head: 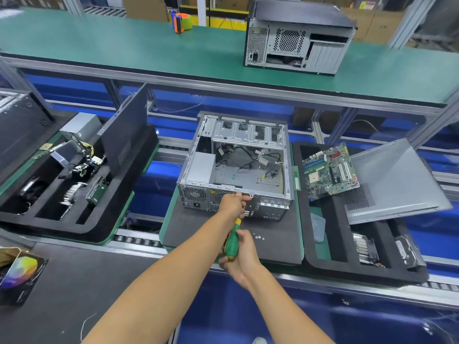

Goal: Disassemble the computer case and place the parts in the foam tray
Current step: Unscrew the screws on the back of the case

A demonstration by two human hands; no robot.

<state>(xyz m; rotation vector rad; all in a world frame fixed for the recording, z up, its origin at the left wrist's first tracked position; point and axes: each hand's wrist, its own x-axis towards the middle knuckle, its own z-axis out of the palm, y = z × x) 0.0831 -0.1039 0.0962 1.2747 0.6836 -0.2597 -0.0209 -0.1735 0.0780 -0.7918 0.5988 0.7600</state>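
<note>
Head view | hands: left [234,203] grips computer case [236,167] rim, right [239,256] clasps screwdriver [232,242] | dark mat [198,232], possibly foam

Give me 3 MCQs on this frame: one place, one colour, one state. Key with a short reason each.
1. Where does the motherboard lie?
A. inside the open case
B. on the foam tray right of the case
C. on the upper green shelf

2. What colour is the screwdriver handle?
A. green with yellow ends
B. red
C. black

3. How is the open computer case in the middle?
A. closed, side panel on
C. wrapped in film
B. open, its inside showing with loose cables

Key:
1 B, the board rests on the right foam tray, partly on a grey side panel.
2 A, seen in the right hand.
3 B, the cables show inside; the left hand is at its rear edge.
</note>
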